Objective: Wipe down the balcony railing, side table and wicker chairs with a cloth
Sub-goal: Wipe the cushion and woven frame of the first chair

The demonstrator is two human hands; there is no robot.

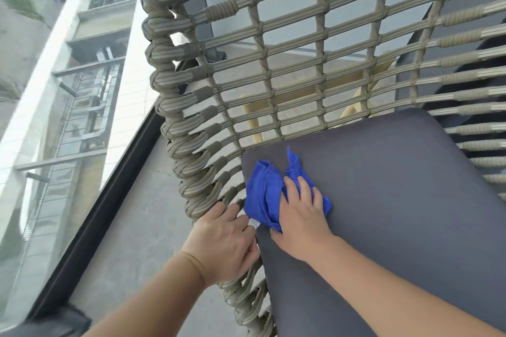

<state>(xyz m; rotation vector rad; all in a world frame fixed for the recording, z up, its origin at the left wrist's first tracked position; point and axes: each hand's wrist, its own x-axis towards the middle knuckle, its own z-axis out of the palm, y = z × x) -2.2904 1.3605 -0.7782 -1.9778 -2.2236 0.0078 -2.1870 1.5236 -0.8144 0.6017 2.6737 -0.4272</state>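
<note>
On the near left corner of the dark grey seat cushion: right hand, palm down, fingers straight and slightly spread, pressing flat on the crumpled blue cloth. Under the fingers and out past them, toward the chair's side wall: most of that cloth, bunched in folds, 1 pointed corner sticking up beyond the fingertips, another edge showing to the right of the hand. Small white tag at the cloth's near edge, just beside the other hand.

Just left of the cloth, touching the cushion's edge: left hand, fingers curled over the woven rim of the wicker chair, gripping it where rim meets cushion; fingertips tucked down between cushion and weave, so hidden.

Further out: thick tan-and-grey rope wound round the chair frame, curving up the left side; open lattice of horizontal and vertical strands across the back. Through the lattice, pale wooden legs of a piece of furniture, unclear which kind. Beneath, grey tiled balcony floor. Left of the chair, a black base rail with glass balustrade above it, neighbouring building blurred beyond.
</note>
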